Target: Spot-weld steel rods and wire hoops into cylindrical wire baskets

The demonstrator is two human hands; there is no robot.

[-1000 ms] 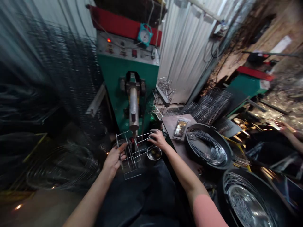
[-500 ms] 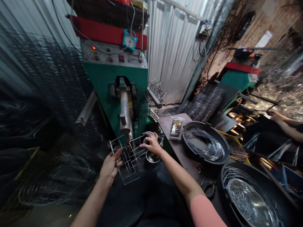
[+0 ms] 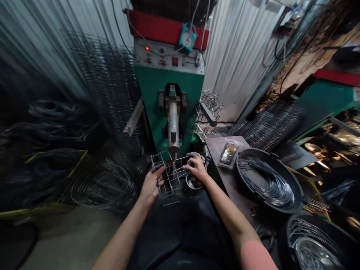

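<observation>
Wire rack (image 3: 165, 180) sits at twelve o'clock in the head view, its upper rails just under the electrode (image 3: 173, 129) of a green spot-welding machine (image 3: 168, 105). The left hand (image 3: 151, 185) clasps the rack's side at eleven; the right hand (image 3: 197, 167) curls over a rail at one, above a steel bowl (image 3: 193, 182). A black tub of wire hoops (image 3: 270, 159) lies at two. The right hand, so close to the electrode, could be pinched or burned if the rack shifts; a loose grip could let the wires slip out of line.
</observation>
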